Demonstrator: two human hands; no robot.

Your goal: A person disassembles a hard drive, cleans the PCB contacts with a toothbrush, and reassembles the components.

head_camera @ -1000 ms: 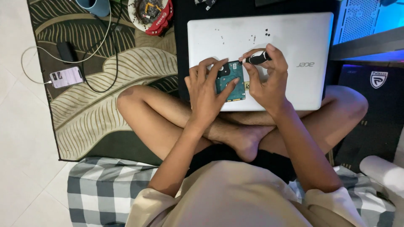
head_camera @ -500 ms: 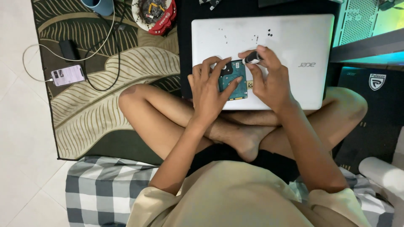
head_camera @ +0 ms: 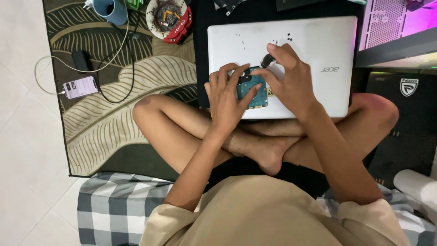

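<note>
Two hands work on a small hard drive lying on a closed white laptop.

The left hand (head_camera: 230,98) lies flat over the hard drive (head_camera: 252,93), fingers spread and pressing its teal circuit-board face, thumb along its right edge. The right hand (head_camera: 289,79) pinches the black handle of a small screwdriver (head_camera: 266,60) between thumb and fingers, its tip set at the drive's far edge. The drive sits on the near middle of the laptop (head_camera: 318,41), which rests across the person's crossed legs. Tiny dark screws (head_camera: 288,36) dot the lid farther off. To the left, on a leaf-patterned rug (head_camera: 104,123), lie a phone (head_camera: 80,86) on a white cable, a blue mug (head_camera: 110,10) and a round dish (head_camera: 168,17) of parts.
</note>
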